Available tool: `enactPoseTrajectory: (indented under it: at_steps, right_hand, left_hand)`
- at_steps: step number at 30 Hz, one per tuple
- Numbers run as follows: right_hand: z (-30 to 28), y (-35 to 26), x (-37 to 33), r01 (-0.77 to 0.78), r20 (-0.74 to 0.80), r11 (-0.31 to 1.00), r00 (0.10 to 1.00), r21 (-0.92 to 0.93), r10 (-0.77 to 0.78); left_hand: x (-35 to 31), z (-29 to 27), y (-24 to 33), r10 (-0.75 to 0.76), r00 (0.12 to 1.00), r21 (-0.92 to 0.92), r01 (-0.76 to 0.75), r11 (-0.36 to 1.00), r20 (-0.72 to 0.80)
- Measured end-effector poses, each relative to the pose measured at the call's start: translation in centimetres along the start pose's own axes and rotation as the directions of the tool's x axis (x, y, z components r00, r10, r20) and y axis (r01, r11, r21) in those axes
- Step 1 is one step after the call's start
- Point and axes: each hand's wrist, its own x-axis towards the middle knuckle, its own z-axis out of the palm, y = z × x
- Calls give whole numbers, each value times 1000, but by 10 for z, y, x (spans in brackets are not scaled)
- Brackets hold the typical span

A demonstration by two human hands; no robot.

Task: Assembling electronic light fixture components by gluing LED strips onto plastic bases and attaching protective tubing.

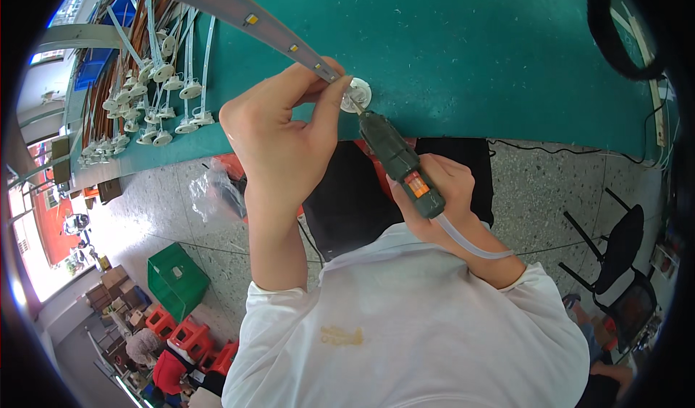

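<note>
My left hand (289,118) pinches the lower end of a long LED strip (250,23) between thumb and fingers. The strip slants up and out of view at the top left, small yellow LEDs along its face. A round white base (358,97) is at that end, beside my fingertips. My right hand (449,191) is wrapped round a dark green hot glue gun (391,147). The nozzle points at the white base and looks to be at or very near it; actual contact I cannot make out. From the gun's rear a translucent glue stick (470,245) curves over my wrist.
A green-topped table (470,53) spreads before me. Many strips with white bases (163,75) are bunched at its left. A black cable (557,147) runs along the right edge. A green bin (177,281), red stools (190,335) and a black chair (619,252) stand on the floor.
</note>
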Motion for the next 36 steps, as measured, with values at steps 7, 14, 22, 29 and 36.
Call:
enactPoseTrajectory:
  at_steps: [7, 14, 22, 29, 36]
  right_hand:
    - [0, 0, -1, -3, 12, 1000, 1000, -10, 3]
    - [-1, -4, 1, -7, -20, 1000, 1000, -2, 7]
    - [-4, -4, 1, -1, 16, 1000, 1000, -27, 1]
    - [-2, -8, 0, -31, 26, 999, 999, 24, 30]
    - [-14, -18, 6, -244, 94, 957, 968, 160, 231]
  left_hand:
    - [-1, 0, -1, -15, 1000, -9, 15, 1000, 2]
    - [-1, 0, -1, -16, 1000, -28, 16, 999, 2]
    - [1, -1, -1, -4, 1000, -20, 4, 1000, 10]
    - [8, -8, -1, -9, 984, -42, 16, 999, 176]
    - [27, -24, -11, 22, 879, -266, 121, 956, 477]
